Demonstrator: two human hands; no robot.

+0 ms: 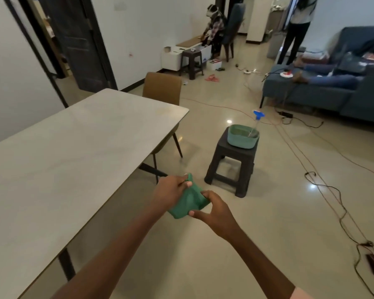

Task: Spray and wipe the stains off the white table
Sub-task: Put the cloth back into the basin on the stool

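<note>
pinching a green cloth (187, 201) between them, left hand (170, 192) and right hand (214, 209) hang off the worktop (73, 152) edge; the worktop lies leftward, nearer the left hand.

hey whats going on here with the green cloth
A person stands beside the white table, holding a green cloth in the air between both hands. The left hand pinches its upper edge and the right hand grips its lower side. The spray bottle sits in a green tub on a dark stool nearby.
</note>
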